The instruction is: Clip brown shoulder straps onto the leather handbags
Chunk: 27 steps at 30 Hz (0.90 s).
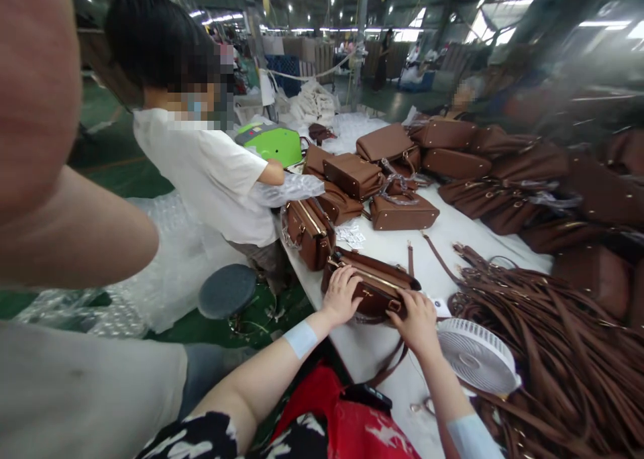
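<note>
Right in front of me a brown handbag (pixel 375 281) stands at the near edge of the white table (pixel 453 227), its gold zipper running along the top. My left hand (pixel 342 294) has its fingers bent over the bag's left part. On the right end of the same bag, near a small buckle, lies my right hand (pixel 415 317), thumb in front and fingers along the rim. Both hands grip the bag. Another brown handbag (pixel 308 234) stands upright just behind it on the left.
Brown straps (pixel 543 325) are heaped at the right, beside a white fan (pixel 477 357). More brown bags (pixel 455 162) fill the table's far side. A person in a white shirt (pixel 201 170) stands at the left; another person's arm (pixel 95 231) is close by. A round stool (pixel 227 291) stands below.
</note>
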{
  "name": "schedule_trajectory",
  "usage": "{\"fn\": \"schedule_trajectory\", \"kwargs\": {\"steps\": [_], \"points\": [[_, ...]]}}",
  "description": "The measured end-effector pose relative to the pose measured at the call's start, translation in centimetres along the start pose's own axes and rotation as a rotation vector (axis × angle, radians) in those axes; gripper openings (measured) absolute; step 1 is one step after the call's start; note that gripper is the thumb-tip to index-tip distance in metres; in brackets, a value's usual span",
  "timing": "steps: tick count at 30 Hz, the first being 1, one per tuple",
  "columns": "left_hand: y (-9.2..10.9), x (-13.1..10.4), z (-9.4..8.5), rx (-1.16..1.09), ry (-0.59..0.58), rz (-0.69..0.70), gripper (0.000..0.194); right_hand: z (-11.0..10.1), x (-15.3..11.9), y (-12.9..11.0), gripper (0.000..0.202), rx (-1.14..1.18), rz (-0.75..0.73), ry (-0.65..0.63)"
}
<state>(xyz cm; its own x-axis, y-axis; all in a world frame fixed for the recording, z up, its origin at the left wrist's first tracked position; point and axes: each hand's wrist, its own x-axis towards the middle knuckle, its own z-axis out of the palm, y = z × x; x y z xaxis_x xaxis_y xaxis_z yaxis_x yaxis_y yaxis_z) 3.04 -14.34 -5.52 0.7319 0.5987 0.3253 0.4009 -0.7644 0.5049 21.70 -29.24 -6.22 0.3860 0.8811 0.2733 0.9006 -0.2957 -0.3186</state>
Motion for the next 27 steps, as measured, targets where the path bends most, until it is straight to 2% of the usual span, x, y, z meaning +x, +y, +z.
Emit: {"fn": "schedule_trajectory", "kwargs": {"steps": [4, 9, 13, 19, 23, 27], "points": [[0.3, 0.7, 0.1, -0.019, 0.041, -0.006, 0.034, 0.1, 0.2, 0.0, 0.049, 0.037, -0.023, -0.005], [-0.5, 3.0, 0.1, 0.014, -0.039, 0.018, 0.028, -0.1, 0.5, -0.9, 0.051, 0.032, 0.021, 0.001], [-1.2, 3.9, -0.1, 0.047, -0.081, 0.017, 0.029, -0.2, 0.7, -1.4, 0.053, 0.033, 0.035, -0.006], [-1.4, 3.5, -0.8, 0.024, -0.112, 0.015, 0.029, -1.0, 0.0, -0.9, 0.055, 0.115, 0.009, 0.006], [-1.7, 2.4, -1.9, -0.075, -0.155, 0.047, 0.03, -2.8, -1.6, -0.1, 0.061, 0.23, 0.132, 0.05], [-2.1, 0.7, -3.3, -0.167, -0.208, 0.056, 0.031, -3.7, -3.8, 0.4, 0.067, 0.356, 0.184, -0.099]]}}
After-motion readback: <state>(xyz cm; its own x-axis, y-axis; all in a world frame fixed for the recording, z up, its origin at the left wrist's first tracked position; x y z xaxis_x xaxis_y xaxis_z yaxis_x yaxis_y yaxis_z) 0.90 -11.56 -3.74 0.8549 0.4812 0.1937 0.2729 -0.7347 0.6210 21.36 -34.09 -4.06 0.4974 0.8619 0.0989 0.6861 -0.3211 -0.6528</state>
